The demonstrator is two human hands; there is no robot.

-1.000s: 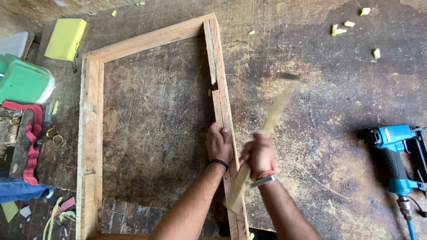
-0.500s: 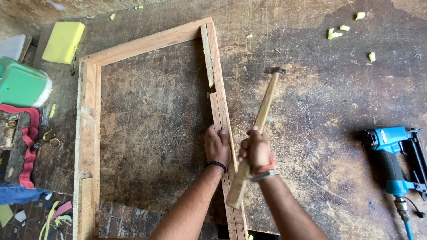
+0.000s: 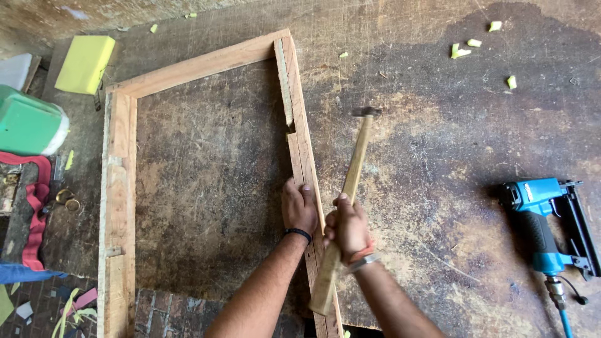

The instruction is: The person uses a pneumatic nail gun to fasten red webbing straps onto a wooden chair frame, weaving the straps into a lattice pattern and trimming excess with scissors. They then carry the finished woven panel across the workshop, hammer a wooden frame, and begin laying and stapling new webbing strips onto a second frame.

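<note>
Just right of centre frame, the right hand [image 3: 346, 226] grips a hammer [image 3: 350, 188] whose handle runs up-frame beside the frame's right rail [image 3: 305, 150], where the left hand [image 3: 298, 204] presses flat, fingers together

A small pale label [image 3: 529, 191] sits on the blue nail gun [image 3: 543, 216].

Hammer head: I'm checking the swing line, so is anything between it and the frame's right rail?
Nothing visible. The hammer head hangs just right of the rail; the left hand presses the rail lower down, clear of it.
</note>
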